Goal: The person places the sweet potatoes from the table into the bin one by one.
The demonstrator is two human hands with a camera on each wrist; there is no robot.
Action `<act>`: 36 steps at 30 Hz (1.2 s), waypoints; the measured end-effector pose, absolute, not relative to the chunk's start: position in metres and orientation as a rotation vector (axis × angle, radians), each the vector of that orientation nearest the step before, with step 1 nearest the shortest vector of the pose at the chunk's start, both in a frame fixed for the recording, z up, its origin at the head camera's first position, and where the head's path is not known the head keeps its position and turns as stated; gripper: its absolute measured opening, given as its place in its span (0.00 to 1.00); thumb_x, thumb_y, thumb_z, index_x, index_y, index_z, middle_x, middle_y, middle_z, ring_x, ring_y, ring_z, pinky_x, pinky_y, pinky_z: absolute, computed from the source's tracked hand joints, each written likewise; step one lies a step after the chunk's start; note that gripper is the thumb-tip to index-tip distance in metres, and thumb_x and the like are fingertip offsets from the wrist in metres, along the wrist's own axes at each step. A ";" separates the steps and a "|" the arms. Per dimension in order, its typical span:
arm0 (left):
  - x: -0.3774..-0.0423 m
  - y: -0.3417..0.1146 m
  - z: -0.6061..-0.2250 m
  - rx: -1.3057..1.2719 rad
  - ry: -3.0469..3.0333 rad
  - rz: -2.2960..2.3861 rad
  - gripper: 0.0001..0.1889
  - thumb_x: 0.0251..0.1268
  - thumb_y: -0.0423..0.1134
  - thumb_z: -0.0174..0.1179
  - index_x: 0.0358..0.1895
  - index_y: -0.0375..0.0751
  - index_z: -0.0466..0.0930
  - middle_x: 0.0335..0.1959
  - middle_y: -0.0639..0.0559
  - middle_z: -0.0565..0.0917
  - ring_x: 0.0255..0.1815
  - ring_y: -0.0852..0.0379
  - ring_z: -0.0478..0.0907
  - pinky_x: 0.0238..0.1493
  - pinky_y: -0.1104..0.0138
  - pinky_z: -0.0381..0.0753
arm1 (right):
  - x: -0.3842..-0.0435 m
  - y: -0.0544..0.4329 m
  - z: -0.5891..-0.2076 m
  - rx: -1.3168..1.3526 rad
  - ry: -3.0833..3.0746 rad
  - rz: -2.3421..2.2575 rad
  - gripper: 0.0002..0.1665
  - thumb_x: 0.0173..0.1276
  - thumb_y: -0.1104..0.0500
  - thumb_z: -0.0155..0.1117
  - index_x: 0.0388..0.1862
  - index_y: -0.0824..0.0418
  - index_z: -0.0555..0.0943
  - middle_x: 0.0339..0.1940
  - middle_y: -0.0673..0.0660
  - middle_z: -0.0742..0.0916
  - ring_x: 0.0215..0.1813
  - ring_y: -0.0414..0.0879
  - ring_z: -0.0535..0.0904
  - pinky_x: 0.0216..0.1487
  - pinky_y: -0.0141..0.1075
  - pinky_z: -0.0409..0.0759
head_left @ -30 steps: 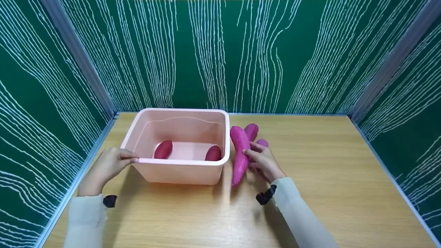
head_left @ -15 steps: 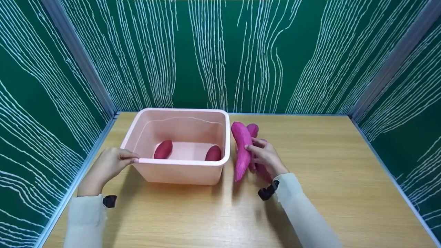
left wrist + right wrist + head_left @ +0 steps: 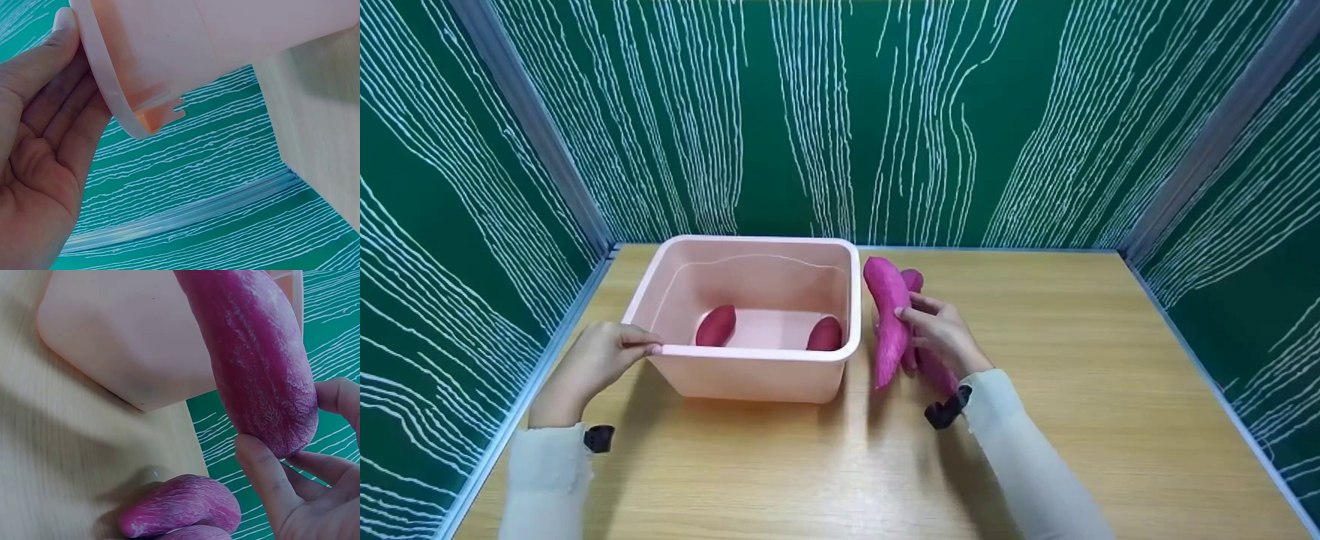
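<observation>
A long magenta sweet potato (image 3: 888, 322) is pinched between the thumb and fingers of my right hand (image 3: 949, 334). It is raised and tilted, just right of the pink plastic bin (image 3: 750, 380). The right wrist view shows my fingertips at one end of this sweet potato (image 3: 264, 360). Beneath it, other sweet potatoes (image 3: 180, 506) lie on the table, partly hidden by my hand in the head view. My left hand (image 3: 598, 358) pinches the bin's rim at the near left corner. Inside the bin lie two dark red, oval roots (image 3: 715, 326), apart from each other.
The wooden table (image 3: 1080, 360) extends to the right and in front of the bin. Green panels (image 3: 825, 120) with white wavy lines stand around the back and sides, joined by metal posts (image 3: 1200, 142). Each wrist carries a small black camera (image 3: 948, 407).
My right hand has lifted the sweet potato a little and moved it slightly away from me and to the right. My left hand and the bin have stayed still.
</observation>
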State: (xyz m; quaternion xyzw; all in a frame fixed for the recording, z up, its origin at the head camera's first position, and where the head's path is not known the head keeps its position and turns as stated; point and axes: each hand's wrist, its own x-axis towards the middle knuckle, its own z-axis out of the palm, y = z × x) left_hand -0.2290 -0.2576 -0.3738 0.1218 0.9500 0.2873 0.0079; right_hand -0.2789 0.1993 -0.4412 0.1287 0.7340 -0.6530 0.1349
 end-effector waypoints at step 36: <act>-0.227 -0.257 -0.374 0.455 3.040 0.858 0.09 0.59 0.33 0.65 0.42 0.37 0.88 0.40 0.39 0.88 0.40 0.45 0.82 0.50 0.48 0.83 | -0.290 0.202 -0.400 0.254 2.207 -1.895 0.38 0.66 0.53 0.64 0.73 0.59 0.64 0.64 0.59 0.75 0.55 0.47 0.76 0.47 0.32 0.84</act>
